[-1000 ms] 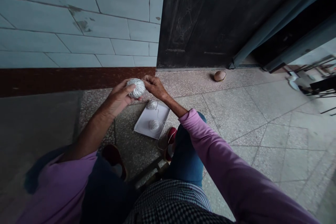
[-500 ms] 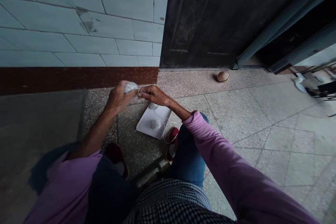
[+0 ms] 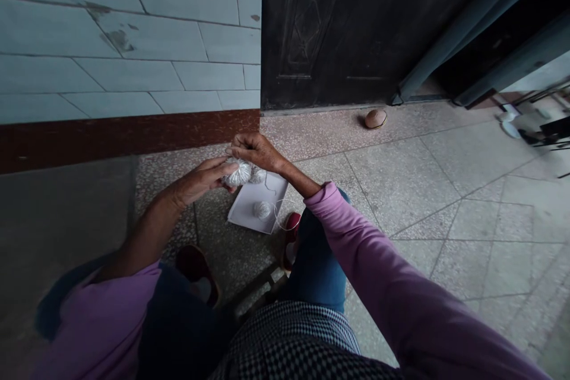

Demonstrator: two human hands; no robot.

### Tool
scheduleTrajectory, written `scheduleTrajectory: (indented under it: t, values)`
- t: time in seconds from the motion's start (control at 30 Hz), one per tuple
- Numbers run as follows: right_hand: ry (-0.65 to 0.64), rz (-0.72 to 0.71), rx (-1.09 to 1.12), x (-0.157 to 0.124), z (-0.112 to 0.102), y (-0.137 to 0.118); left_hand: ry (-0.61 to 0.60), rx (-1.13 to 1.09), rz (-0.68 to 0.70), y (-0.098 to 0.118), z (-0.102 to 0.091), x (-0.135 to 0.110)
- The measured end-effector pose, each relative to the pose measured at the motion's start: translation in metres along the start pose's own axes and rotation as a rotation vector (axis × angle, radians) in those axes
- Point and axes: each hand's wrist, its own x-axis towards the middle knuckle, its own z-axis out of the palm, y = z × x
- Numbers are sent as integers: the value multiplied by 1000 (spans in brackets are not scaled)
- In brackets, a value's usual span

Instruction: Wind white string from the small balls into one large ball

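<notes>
My left hand (image 3: 202,181) grips a ball of white yarn (image 3: 238,173), its fingers around the ball's left side. Just above that ball, my right hand (image 3: 256,151) is closed in a pinch, with the fingertips close to the top of the yarn; the strand between them is too fine to make out clearly. Below both hands a shallow white box (image 3: 244,208) lies on the floor. Inside it sits a smaller white ball (image 3: 262,209), and another white ball (image 3: 257,175) shows at its far end, partly covered by the hands. A loose strand (image 3: 276,219) loops over the box's right edge.
My red shoes (image 3: 291,222) stand on either side of the box. A round brownish object (image 3: 375,119) lies on the floor by the dark door (image 3: 312,29). A tiled wall (image 3: 133,35) rises ahead on the left. Part of a low wooden stool (image 3: 256,288) shows beneath me.
My left hand has lowered and turned the yarn ball, so more of its wound face shows. My right hand has moved from beside the ball to above it. The view has shifted slightly right.
</notes>
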Motion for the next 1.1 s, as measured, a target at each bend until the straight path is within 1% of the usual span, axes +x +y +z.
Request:
scheduleTrajectory:
  t: [0.13, 0.37, 0.5, 0.6, 0.67, 0.77, 0.93, 1.1]
  values:
    - [-4, 8, -42, -2, 2, -2, 31, 76, 14, 1, 4, -2]
    - [49, 30, -22, 1, 6, -7, 122, 140, 69, 7, 5, -3]
    - [90, 27, 25, 3, 9, -1, 214, 142, 151, 4, 1, 0]
    - [54, 28, 52, 4, 9, 1, 312, 95, 204, -1, -3, 1]
    - [36, 20, 62, 3, 9, 2, 347, 42, 217, -4, -7, 2]
    - [69, 0, 82, 1, 9, 2, 318, -7, 217, -10, -13, 4]
    - [70, 4, 68, 4, 8, 11, 295, 17, 266, -18, -21, 13]
    - [-5, -11, 21, 7, 2, 17, 311, -33, 308, -22, -19, 19]
